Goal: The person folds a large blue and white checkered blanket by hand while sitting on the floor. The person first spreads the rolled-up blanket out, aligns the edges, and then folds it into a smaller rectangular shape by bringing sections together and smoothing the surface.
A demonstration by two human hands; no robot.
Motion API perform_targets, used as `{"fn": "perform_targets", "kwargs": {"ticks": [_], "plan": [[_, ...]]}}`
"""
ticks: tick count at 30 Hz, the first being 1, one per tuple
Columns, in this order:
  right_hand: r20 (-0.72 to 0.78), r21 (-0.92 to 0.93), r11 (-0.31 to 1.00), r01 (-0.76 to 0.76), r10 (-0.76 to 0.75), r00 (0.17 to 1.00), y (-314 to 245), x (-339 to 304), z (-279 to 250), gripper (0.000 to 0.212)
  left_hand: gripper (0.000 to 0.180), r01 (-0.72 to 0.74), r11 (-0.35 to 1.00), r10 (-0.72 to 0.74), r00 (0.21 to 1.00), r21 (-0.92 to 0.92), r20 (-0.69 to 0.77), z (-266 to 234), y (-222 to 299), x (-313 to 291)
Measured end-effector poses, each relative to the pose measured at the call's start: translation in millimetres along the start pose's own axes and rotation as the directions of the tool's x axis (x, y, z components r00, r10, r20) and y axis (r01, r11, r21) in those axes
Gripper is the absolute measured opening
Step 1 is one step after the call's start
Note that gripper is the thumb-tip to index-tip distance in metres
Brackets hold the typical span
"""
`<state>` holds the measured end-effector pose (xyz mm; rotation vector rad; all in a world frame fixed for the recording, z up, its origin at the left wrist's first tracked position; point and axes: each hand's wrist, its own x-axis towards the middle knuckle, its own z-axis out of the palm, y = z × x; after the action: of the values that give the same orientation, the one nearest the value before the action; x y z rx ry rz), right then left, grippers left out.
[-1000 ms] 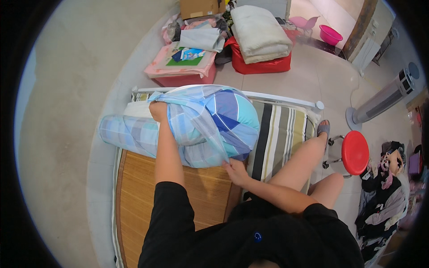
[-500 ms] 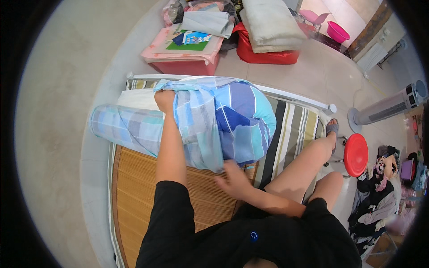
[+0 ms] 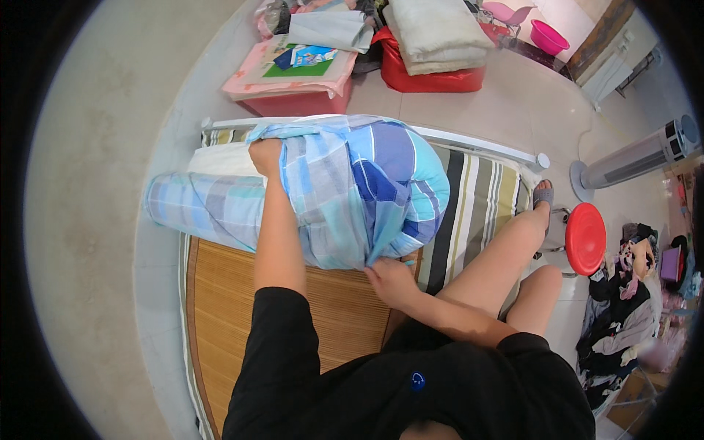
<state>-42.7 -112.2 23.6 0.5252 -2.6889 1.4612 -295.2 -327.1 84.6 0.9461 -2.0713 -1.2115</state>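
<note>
A puffy bundle of blue, purple and turquoise checked bedding [image 3: 392,154] rests at the far end of the bed. Paler blue-grey plaid cloth [image 3: 319,194] lies over its left side. At that cloth's far left edge my left hand [image 3: 265,155] is closed, its fingertips hidden under the fabric. My right hand [image 3: 394,282] pinches the cloth's near edge, pulling it into a taut fold. Left of the bundle lies a long pillow-like roll [image 3: 205,205] in similar pale plaid, partly behind my left forearm.
A bamboo mat [image 3: 286,315] covers the bed nearest me, with a striped sheet [image 3: 477,198] beyond. A white rail [image 3: 484,147] borders the far end. Past it stand a pink box [image 3: 293,105] and folded white quilts [image 3: 440,37]. Right are a red stool [image 3: 585,238] and tower fan [image 3: 631,172].
My right hand, blurred and open beside the cloth before, now grips its near edge and draws it right across the bundle. My left hand keeps its hold. The view has shifted slightly.
</note>
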Motion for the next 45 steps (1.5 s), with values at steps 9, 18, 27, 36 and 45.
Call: {"fn": "perform_targets", "kwargs": {"ticks": [9, 18, 27, 36, 45], "plan": [[0.484, -0.143, 0.986, 0.084, -0.005, 0.875, -22, 28, -45, 0.012, 0.024, -0.246, 0.963, 0.245, 0.969, -0.112, -0.022, -18, -18, -15], [-0.050, 0.131, 0.939, -0.318, 0.327, 0.944, 87, 58, -173, 0.043, 0.014, -0.700, 0.658, 0.703, 0.703, -0.276, -0.108, -88, -28, -122], [0.340, 0.526, 0.725, -0.445, 0.301, 0.891, 106, 125, -173, 0.048, 0.016, -0.488, 0.717, 0.602, 0.793, -0.498, 0.090, -134, 6, -185], [0.413, 0.883, -0.072, -0.465, 0.590, 0.694, 92, 158, -177, 0.027, 0.019, -0.421, 0.777, 0.532, 0.837, -0.467, 0.130, -141, 9, -212], [0.209, 0.119, 0.941, 0.316, -0.335, 0.919, 26, 79, -240, 0.054, 0.020, -0.398, 0.783, 0.537, 0.820, -0.479, 0.196, -120, 53, -189]]}}
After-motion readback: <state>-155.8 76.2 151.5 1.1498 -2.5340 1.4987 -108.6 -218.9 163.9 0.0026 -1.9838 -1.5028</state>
